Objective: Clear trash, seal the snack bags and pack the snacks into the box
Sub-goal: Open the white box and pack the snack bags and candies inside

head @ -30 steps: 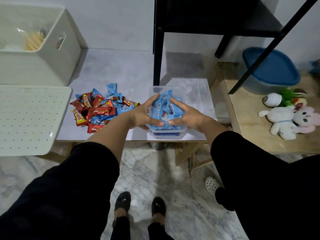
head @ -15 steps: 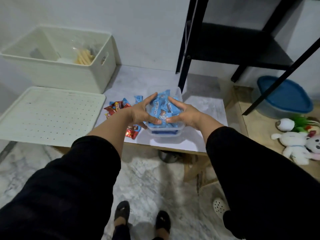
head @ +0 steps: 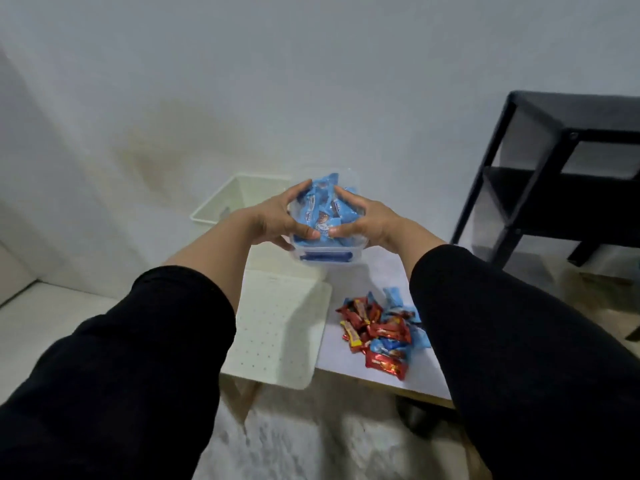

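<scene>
I hold a clear plastic container [head: 327, 255] heaped with blue snack packets [head: 322, 216] up in the air, above the table. My left hand [head: 277, 220] grips its left side and my right hand [head: 363, 223] its right side, thumbs pressing on the packets. A white storage box [head: 235, 197] stands behind and to the left of the container, its inside mostly hidden by my hands. A pile of red and blue snack packets [head: 379, 332] lies on the table below my right forearm.
A white perforated lid [head: 277, 327] lies flat on the table, overhanging its front edge. A black metal shelf [head: 568, 188] stands at the right. The marble floor [head: 294, 441] shows below the table edge.
Both hands have lifted the container off the table and carried it up and leftwards toward the white box. My view has swung left, so the shelf and the loose pile now sit to the right.
</scene>
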The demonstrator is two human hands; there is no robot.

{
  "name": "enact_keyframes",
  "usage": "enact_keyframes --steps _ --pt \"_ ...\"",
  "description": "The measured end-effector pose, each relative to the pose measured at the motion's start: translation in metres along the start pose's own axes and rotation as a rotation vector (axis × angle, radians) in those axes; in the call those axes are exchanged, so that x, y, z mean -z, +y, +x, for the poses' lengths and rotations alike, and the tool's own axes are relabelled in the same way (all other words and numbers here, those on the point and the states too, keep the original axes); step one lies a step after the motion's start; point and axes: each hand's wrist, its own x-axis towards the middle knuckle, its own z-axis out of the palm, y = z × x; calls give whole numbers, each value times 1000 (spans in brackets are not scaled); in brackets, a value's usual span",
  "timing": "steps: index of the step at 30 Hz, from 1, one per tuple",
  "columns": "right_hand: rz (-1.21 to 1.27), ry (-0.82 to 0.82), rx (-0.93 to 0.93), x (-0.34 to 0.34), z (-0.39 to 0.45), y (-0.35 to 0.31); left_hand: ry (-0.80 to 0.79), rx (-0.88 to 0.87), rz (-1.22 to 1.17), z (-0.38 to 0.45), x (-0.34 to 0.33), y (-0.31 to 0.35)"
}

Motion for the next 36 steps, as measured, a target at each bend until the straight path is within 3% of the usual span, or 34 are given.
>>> enact_keyframes --steps 9,19,26,36 --pt "58 75 28 -104 94 -61 37 -56 72 3 148 -34" --pt "42 95 -72 -129 221 -67 31 -34 10 97 229 -79" --pt "57 91 -118 -147 314 -37 11 59 34 185 266 -121" --pt "109 78 -271 -167 375 28 -136 231 154 263 269 -180"
